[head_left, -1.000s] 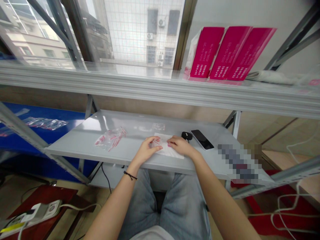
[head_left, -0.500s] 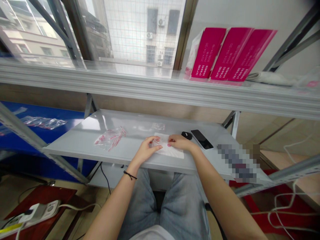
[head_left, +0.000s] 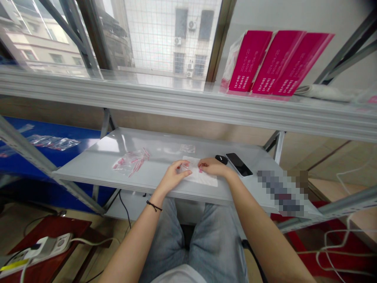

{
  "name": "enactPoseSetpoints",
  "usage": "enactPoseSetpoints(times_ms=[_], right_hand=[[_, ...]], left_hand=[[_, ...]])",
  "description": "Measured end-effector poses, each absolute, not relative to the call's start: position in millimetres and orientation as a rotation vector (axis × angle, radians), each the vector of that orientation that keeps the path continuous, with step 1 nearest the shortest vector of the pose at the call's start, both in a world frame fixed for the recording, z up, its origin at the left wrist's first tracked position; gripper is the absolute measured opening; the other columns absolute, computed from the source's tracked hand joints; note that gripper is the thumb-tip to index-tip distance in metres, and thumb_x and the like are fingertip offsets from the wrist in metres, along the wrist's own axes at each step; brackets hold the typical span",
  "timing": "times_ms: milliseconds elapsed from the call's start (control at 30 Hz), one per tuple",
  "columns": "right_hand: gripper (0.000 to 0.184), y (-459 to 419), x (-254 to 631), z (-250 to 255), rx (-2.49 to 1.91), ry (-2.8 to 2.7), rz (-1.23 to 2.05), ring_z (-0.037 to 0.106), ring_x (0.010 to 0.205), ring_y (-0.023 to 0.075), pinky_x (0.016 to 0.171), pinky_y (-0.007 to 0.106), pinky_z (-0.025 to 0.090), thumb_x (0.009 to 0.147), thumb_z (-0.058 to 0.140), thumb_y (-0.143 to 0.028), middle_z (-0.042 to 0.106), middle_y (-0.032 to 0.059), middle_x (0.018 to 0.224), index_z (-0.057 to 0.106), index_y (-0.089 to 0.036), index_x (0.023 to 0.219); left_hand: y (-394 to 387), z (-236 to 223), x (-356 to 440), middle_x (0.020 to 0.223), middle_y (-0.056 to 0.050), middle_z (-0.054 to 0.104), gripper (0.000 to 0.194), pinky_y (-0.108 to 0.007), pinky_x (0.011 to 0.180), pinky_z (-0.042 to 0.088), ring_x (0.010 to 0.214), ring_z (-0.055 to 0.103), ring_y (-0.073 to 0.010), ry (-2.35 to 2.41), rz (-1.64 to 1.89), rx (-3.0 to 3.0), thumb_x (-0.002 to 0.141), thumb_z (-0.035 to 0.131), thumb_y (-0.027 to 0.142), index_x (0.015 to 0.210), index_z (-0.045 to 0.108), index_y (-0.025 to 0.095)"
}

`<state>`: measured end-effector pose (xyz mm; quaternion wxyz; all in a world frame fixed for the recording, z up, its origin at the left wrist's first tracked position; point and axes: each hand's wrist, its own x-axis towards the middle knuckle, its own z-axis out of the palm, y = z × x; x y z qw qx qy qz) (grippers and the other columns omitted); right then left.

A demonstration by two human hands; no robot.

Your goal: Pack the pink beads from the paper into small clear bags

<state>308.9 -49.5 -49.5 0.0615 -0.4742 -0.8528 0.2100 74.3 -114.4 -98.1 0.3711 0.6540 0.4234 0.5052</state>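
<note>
A white sheet [head_left: 206,180] lies near the front edge of the grey table, under both my hands. My left hand [head_left: 174,176] rests at its left side, fingers curved and the thumb spread away from them. A faint reddish line shows close to those fingertips, too small to name. Over the sheet's upper right part, my right hand [head_left: 214,167] is bent down with its fingers pinched together. Small pink spots show at its fingertips; whether they are nails or a held piece I cannot tell.
Clear bags with thin red-and-white pieces [head_left: 132,162] lie to the left. A small clear bag [head_left: 187,148] lies behind the sheet. Right of my hands are a black mouse-like object [head_left: 221,159] and a phone [head_left: 239,164]. Pink boxes [head_left: 250,61] stand on the shelf above.
The view has shifted slightly. My hands keep nearly the same place on the sheet, and the right fingertips show a little more pink.
</note>
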Motion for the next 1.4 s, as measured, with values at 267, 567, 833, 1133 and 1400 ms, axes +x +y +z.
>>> enactPoseSetpoints(times_ms=[267,567,833,1133,1400], right_hand=[[0.016,-45.3,306.5,-47.8,-1.46,-2.594,0.627,0.066,0.08,0.0196,0.065,0.024,0.042,0.086,0.062,-0.021,0.077,0.0059,0.091,0.076,-0.019,0.093],[0.021,-45.0,304.3,-47.0,-1.474,-2.572,0.585,0.063,0.075,0.0184,0.062,0.024,0.038,0.091,0.055,-0.023,0.075,0.0062,0.085,0.075,-0.018,0.089],[0.02,-40.1,308.2,-46.4,-1.437,-2.604,0.667,0.066,0.079,0.0185,0.065,0.023,0.042,0.085,0.061,-0.02,0.076,0.005,0.092,0.076,-0.02,0.098],[0.018,-42.0,308.5,-48.7,-1.438,-2.605,0.605,0.064,0.077,0.019,0.064,0.024,0.039,0.088,0.058,-0.02,0.076,0.0067,0.087,0.075,-0.017,0.089],[0.019,-42.2,310.5,-48.2,-1.418,-2.633,0.607,0.066,0.085,0.0202,0.068,0.023,0.042,0.088,0.06,-0.022,0.077,0.007,0.097,0.076,-0.017,0.097]], left_hand=[[-115.6,-95.5,74.8,0.115,-0.008,0.074,0.037,-0.038,0.1,0.046,0.111,0.064,-0.0267,1.107,1.285,1.659,0.079,0.078,0.031,0.115,0.073,0.022],[-113.9,-100.9,73.9,0.116,-0.009,0.073,0.036,-0.039,0.101,0.046,0.112,0.065,-0.0269,1.08,1.296,1.677,0.081,0.076,0.032,0.116,0.073,0.022],[-112.7,-102.6,73.6,0.117,-0.009,0.073,0.037,-0.039,0.102,0.045,0.113,0.064,-0.0272,1.08,1.297,1.67,0.082,0.076,0.033,0.116,0.073,0.022],[-113.7,-101.5,74.2,0.117,-0.009,0.073,0.036,-0.039,0.102,0.045,0.112,0.065,-0.0271,1.082,1.3,1.661,0.082,0.076,0.034,0.115,0.073,0.021],[-111.5,-103.8,74.0,0.116,-0.01,0.074,0.037,-0.039,0.102,0.045,0.111,0.065,-0.0272,1.075,1.31,1.647,0.081,0.076,0.034,0.115,0.073,0.021]])
